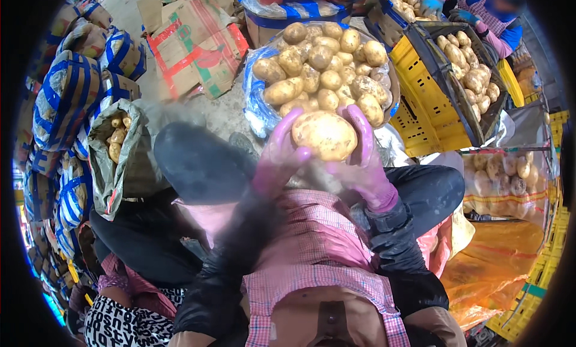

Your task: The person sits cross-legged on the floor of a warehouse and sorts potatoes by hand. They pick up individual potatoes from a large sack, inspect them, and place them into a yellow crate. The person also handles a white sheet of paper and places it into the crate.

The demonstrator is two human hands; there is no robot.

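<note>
A large potato is held between my two hands above my lap. My left hand, in a purple glove and partly blurred, grips its left side. Around its right side curl the fingers of my right hand, gloved the same way. Just beyond the potato stands a round container lined with clear and blue plastic, heaped with potatoes that have soil marks on their skins.
Right of the container is a yellow plastic crate, beside a dark-lined crate of potatoes. A co-worker's blue-gloved hand is at the upper right. An open sack stands left, near taped bundles. Flattened cardboard lies ahead.
</note>
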